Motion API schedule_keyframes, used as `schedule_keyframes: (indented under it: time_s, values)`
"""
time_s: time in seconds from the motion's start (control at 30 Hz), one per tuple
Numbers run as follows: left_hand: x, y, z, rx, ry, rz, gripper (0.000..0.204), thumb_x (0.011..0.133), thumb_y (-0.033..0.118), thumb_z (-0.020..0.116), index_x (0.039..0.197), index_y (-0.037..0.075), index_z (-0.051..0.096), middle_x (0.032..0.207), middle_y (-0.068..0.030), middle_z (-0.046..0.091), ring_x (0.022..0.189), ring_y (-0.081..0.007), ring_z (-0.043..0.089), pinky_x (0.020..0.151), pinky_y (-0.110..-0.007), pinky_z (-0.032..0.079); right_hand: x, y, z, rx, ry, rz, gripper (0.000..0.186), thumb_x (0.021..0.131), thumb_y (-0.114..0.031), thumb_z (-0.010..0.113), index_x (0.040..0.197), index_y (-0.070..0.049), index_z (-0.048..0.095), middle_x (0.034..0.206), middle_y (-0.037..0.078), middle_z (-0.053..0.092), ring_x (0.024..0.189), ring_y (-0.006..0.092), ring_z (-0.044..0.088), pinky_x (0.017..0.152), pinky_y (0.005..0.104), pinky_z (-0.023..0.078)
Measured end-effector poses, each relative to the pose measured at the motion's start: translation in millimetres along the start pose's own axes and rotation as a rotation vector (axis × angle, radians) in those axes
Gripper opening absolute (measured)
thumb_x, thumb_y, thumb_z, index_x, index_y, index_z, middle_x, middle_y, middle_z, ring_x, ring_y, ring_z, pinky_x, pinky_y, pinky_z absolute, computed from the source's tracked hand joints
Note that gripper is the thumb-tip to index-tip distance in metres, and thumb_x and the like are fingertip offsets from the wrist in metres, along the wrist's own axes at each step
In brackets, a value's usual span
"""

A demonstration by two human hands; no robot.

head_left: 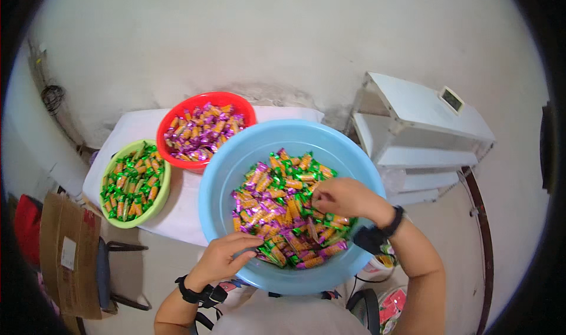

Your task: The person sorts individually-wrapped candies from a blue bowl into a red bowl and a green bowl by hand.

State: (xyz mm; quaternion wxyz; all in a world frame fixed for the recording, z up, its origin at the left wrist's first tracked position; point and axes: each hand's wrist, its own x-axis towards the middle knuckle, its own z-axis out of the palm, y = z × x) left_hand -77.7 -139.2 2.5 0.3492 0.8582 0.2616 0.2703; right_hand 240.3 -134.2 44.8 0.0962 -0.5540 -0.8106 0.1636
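Observation:
A large light-blue basin (221, 170) in front of me holds a mixed heap of wrapped candies (289, 211), some with purple wrapper ends and some with green. My left hand (224, 257) reaches over the basin's near left rim. Its thumb and fingers are apart, with the tips beside the candies at the near edge of the heap. Over the right side of the heap is my right hand (348, 198), its fingers curled together among green-ended candies. Whatever lies between those fingertips is hidden.
On a white-covered table (183, 208), a red bowl (250, 114) holds purple-ended candies and a light-green bowl (167, 184) holds green-ended ones. A white shelf unit (424, 108) stands at right. A cardboard box (68, 255) and a chair (105, 273) are at lower left.

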Motion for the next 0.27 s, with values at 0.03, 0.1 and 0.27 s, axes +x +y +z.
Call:
schedule_keyframes:
  time_s: [0.03,0.1,0.27]
  values:
    - [3,2,1,-0.069,-0.016,-0.007,0.025,0.083,0.012,0.061,0.107,0.006,0.062,0.103,-0.0113,0.063,0.096,-0.0269,0.06,0.082,-0.033,0.048,23,17,17,-0.17,0.027,0.002,0.019,0.078,-0.02,0.06,0.093,-0.009,0.065,0.086,0.013,0.063,0.079,0.0288,0.062,0.067,0.0392,0.05]
    - [3,1,2,-0.144,-0.026,-0.034,0.026,0.084,0.011,0.059,0.11,0.005,0.061,0.107,-0.0116,0.062,0.098,-0.0264,0.059,0.083,-0.033,0.047,58,39,45,-0.32,-0.044,0.059,0.02,0.08,-0.02,0.058,0.095,-0.011,0.066,0.087,0.014,0.063,0.079,0.0292,0.062,0.068,0.0401,0.05]
    - [-23,2,-13,-0.129,0.075,-0.104,0.028,0.086,0.01,0.057,0.114,0.006,0.059,0.109,-0.0129,0.061,0.1,-0.0267,0.058,0.086,-0.033,0.046,109,30,74,-0.301,-0.15,0.029,0.048,0.09,-0.022,0.048,0.137,-0.018,0.038,0.119,0.015,0.056,0.096,0.0288,0.062,0.08,0.0377,0.053]
